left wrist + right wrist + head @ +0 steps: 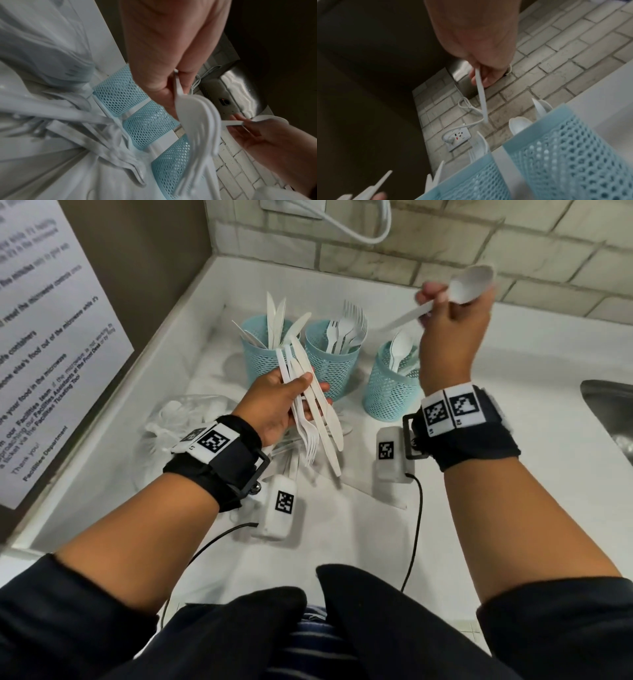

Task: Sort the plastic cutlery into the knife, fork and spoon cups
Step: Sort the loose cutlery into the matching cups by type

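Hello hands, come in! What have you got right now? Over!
Right hand pinches one spoon above the spoon cup. Left hand grips a bundle of knives and forks. More cutlery still on the counter. Nothing blocking.

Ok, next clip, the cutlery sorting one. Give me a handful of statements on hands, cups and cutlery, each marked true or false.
1. The right hand holds a single white spoon raised above the cups. True.
2. The left hand is empty. False: it grips a bundle of knives and forks.
3. The middle cup holds forks. True.
4. The right-hand cup holds knives. False: it holds spoons; the knives stand in the left-hand cup.
5. The three cups are red and solid-walled. False: they are light blue mesh.
6. A steel sink lies at the right edge of the counter. True.
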Demonstrator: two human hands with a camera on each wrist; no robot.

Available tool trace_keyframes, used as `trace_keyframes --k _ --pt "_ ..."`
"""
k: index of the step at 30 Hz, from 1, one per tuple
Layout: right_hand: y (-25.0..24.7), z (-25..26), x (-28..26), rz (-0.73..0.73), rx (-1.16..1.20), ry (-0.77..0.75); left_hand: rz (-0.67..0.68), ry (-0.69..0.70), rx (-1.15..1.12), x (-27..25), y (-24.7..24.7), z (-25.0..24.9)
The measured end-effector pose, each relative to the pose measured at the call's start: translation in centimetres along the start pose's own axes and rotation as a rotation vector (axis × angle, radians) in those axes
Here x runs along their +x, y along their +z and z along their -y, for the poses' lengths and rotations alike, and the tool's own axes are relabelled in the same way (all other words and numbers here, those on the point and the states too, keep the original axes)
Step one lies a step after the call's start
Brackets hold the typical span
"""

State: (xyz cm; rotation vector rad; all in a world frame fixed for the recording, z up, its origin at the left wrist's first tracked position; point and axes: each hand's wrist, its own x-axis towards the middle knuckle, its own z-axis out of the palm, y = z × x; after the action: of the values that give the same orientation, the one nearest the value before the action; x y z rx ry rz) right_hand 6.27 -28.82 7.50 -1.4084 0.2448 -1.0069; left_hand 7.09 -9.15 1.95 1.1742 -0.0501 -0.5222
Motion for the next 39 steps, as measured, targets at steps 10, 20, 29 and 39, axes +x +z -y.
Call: trace_keyframes --k 10,20,29,39 --pt "-2.1 -2.6 -0.1 -0.038 -0.47 0.081 0.074 -0.012 -0.001 0.2 -0.3 0.3" --pt "-0.6 -1.3 -1.3 0.245 -0.657 -0.374 0.045 0.062 -0.154 0.2 -0.5 -0.4" --pt "0.6 -0.4 -4.1 1.122 -0.657 0.494 -0.015 0.122 -0.2 -0.1 -0.2 -0.5" --pt "-0.6 -0.6 -2.3 0.615 -0.266 0.571 -0.023 0.084 -0.316 -0.1 -0.9 -0.4"
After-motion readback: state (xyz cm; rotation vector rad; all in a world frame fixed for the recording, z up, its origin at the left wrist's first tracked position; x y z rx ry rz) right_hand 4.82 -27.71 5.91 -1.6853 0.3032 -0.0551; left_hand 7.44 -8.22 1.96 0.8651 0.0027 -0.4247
